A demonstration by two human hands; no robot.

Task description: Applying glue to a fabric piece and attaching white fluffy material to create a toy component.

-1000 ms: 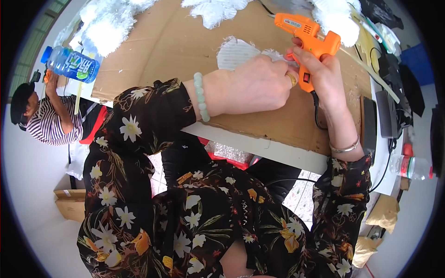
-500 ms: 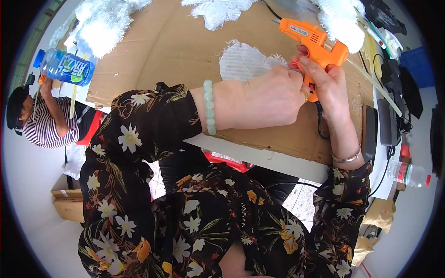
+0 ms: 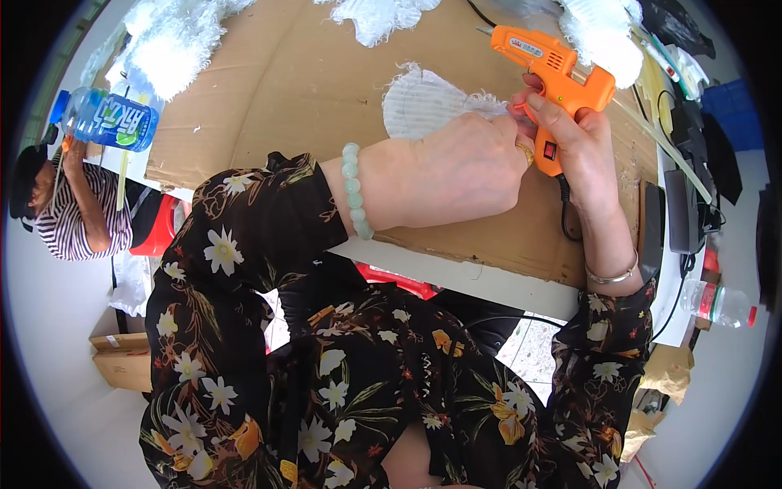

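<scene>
An orange hot glue gun (image 3: pixel 554 69) is gripped in my right hand (image 3: pixel 582 143); its nozzle points up and left, above the cardboard. My left hand (image 3: pixel 460 173) is closed, its knuckles facing up and its fingertips mostly hidden. Those fingertips meet the fingers of my right hand at the edge of a white pleated fabric piece (image 3: pixel 419 104) with a frayed rim. The piece spreads out beyond my left hand, and its near part is covered by that hand.
Beneath my hands lies a brown cardboard sheet (image 3: pixel 309 90). Fluffy white pieces (image 3: pixel 175 49) sit along its far side. A blue-labelled bottle (image 3: pixel 110 120) stands at left, near a seated person in stripes (image 3: pixel 81 196). At right are a black power adapter (image 3: pixel 683 212) and a clear bottle (image 3: pixel 717 303).
My left hand and wrist have shifted slightly left. The white fabric piece has turned and moved a little with them. The glue gun stays almost where it was.
</scene>
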